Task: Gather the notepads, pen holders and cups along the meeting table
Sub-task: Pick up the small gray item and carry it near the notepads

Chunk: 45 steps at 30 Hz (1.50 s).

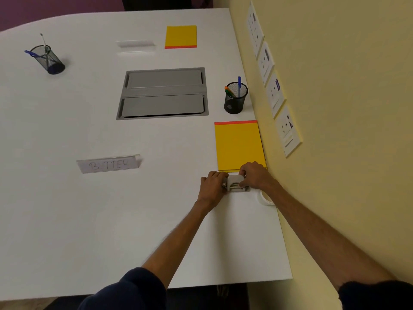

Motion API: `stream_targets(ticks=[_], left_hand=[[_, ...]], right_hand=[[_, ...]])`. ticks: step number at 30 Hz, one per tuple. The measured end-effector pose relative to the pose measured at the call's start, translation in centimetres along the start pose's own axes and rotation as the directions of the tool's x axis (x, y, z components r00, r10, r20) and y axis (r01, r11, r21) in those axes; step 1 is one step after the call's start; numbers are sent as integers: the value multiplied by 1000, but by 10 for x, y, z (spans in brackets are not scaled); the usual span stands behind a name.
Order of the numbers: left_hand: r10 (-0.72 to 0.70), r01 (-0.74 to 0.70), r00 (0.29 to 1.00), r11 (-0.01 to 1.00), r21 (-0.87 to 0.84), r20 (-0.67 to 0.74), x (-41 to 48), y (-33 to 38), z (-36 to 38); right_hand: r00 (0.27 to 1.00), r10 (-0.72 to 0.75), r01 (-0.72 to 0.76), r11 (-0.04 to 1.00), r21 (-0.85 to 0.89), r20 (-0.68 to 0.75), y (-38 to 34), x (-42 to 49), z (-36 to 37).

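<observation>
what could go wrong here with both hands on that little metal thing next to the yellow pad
The white cup sits by the white table's edge, beside the right forearm; drawing that arm back could knock it off.
The left hand and right hand both grip the small white-and-metal device, so neither is free to catch it.
The black mesh pen holder stands just past the yellow notepad; a hasty reach could tip it.

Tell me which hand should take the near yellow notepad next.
Probably right: the right hand sits at the bottom edge of the near notepad; the left hand is farther left. Both hold the metal device.
</observation>
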<state>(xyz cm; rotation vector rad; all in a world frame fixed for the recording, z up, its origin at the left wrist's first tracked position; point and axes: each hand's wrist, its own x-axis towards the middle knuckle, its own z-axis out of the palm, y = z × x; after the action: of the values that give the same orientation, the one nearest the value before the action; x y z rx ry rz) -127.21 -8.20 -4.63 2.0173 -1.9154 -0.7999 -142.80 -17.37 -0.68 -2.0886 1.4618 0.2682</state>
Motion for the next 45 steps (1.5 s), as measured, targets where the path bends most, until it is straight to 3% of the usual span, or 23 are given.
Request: stream_targets(ticks=[16,23,27,33,45], left_hand=[[-101,100,995,993,-64,-16,-35,0,-6],[-113,109,993,988,-110,-29,-64,7,-34],[-254,230,964,947,-226,-82,-102,-11,-60],[-335,288,925,927,-241,-181,-159,-39,-102],[-502,418,805,858,-299,-315,-262,-96,-175]], right_hand=[[998,-34,39,996,82,-54,-4,-23,3],[970,-93,106,993,47,-226,-34,-51,-2],[951,-126,163,980,113,-281,-63,-74,5],[940,-169,228,957,177,-296,-114,-97,16],[890,-403,443,874,199,-215,-240,-114,32]])
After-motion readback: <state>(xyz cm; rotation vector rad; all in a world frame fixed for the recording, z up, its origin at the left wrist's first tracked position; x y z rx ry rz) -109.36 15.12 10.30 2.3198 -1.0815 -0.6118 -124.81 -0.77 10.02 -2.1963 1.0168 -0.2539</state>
